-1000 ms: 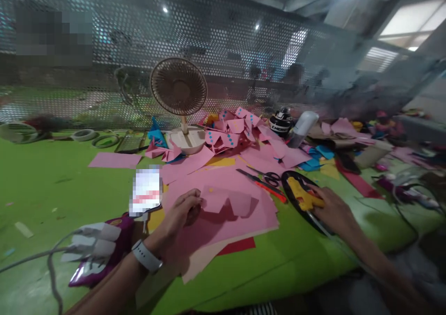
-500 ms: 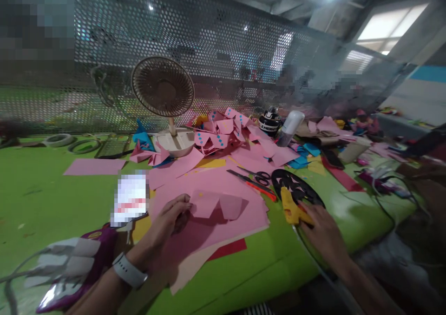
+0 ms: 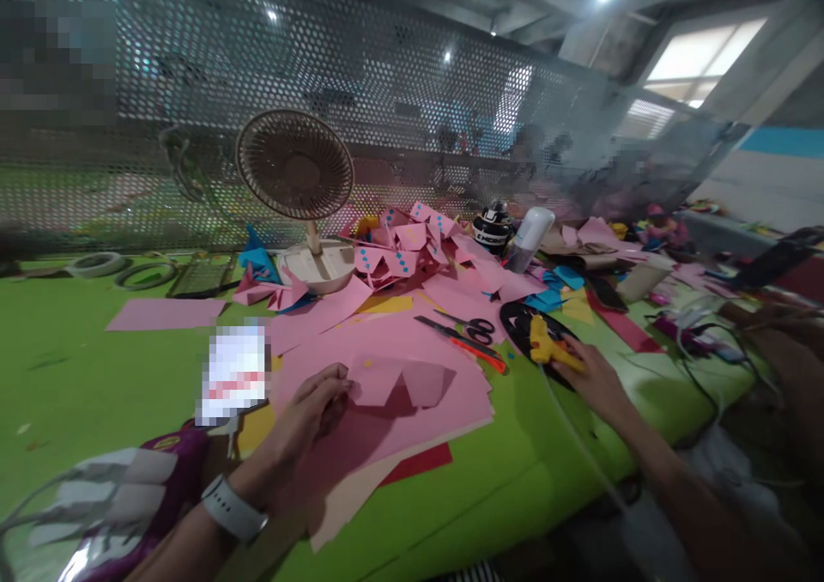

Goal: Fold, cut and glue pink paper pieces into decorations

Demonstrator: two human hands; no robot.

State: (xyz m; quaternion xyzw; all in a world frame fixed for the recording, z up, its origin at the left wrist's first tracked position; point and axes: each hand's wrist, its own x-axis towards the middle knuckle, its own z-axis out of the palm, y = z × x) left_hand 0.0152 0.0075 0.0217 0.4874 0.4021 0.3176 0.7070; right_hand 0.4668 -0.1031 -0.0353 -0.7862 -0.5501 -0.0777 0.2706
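Note:
My left hand (image 3: 324,400) pinches the left end of a folded pink paper piece (image 3: 379,382), which stands over a stack of pink sheets (image 3: 444,423). A small yellowish dot shows near its top edge. In my right hand (image 3: 596,384) is a yellow hot glue gun (image 3: 544,342), its nozzle up and its cord hanging towards the table's front. The gun is above a round black tray (image 3: 515,324). Between the hands, behind the folded piece, lie black scissors (image 3: 480,330) and an orange-handled cutter (image 3: 480,354).
A small fan (image 3: 315,264) stands at the back beside a heap of folded pink papers (image 3: 405,247). A black jar (image 3: 493,226) and a white-capped bottle (image 3: 531,237) stand to its right. Far left are tape rolls (image 3: 145,275), a lit phone (image 3: 235,372) and a purple power strip (image 3: 164,470).
My right hand has lifted the glue gun slightly up and away, further over the black tray. The left hand keeps its pinch on the folded paper. The view has shifted a little.

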